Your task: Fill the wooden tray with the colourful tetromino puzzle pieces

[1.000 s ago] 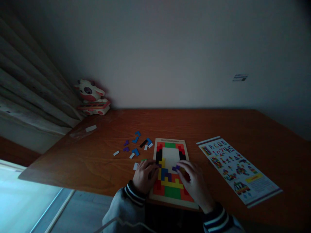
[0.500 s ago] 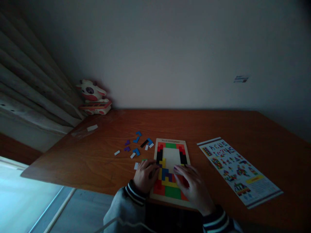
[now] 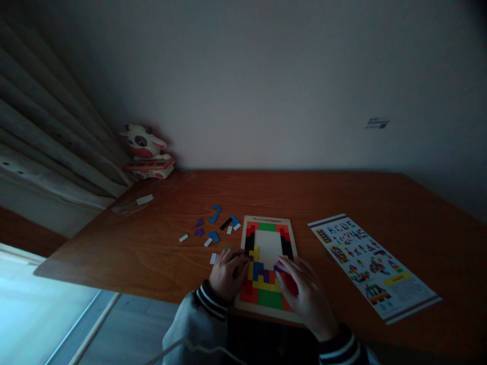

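A wooden block-puzzle board (image 3: 266, 221) lies near the table's front edge, its tray partly filled with coloured pieces around a bare pale middle. My right hand (image 3: 304, 291) is over the board's right side, thumb and fingers pinched on a small purple puzzle piece (image 3: 277, 268), mostly covered by the fingertips. My left hand (image 3: 228, 274) rests at the board's left edge with curled fingers, their tips by a purple spot in the tray. Whatever those fingers hold, if anything, is hidden. Yellow, blue and purple pieces (image 3: 258, 272) sit between my hands.
Loose blue, purple, black and white pieces (image 3: 213, 236) lie left of the board. A printed pattern sheet (image 3: 375, 268) is on the right. At the back left stands a cow-shaped toy keyboard (image 3: 148, 154), near a curtain (image 3: 49, 126) and clear plastic with a white label (image 3: 144, 199).
My right hand has shifted slightly right and toward me, with the purple puzzle piece at its fingertips. My left hand stays almost where it was.
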The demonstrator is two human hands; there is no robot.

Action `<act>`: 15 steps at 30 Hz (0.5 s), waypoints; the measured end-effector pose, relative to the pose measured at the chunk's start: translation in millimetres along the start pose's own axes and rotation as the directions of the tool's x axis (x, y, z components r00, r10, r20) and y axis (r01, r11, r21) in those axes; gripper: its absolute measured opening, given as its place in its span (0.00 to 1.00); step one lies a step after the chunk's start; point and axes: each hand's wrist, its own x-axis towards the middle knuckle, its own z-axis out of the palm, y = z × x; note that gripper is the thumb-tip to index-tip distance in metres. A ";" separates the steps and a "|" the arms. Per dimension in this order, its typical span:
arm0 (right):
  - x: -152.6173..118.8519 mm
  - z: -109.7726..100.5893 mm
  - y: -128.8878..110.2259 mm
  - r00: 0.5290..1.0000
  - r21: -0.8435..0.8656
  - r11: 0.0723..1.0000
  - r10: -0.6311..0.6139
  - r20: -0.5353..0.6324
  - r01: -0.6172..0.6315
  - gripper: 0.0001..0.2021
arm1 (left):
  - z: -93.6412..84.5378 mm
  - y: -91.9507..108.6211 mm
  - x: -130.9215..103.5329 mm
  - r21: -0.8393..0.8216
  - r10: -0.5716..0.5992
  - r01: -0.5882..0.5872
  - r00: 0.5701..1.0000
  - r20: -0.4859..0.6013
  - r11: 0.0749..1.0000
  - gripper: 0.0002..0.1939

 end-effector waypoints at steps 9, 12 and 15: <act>2.3 -6.4 -3.7 1.000 0.058 0.998 0.017 -0.009 -0.016 0.13 | 0.0 1.9 0.1 0.009 0.018 -0.017 0.999 -0.034 1.000 0.08; 0.1 -5.2 -2.9 0.999 0.077 0.996 0.041 0.005 -0.042 0.13 | -3.5 -5.3 -1.5 0.064 0.031 -0.024 0.994 -0.103 0.998 0.09; -1.6 -4.3 -1.8 0.998 0.087 0.994 0.067 0.015 -0.068 0.13 | -14.5 -21.0 -5.2 0.171 0.039 -0.012 0.987 -0.158 0.985 0.09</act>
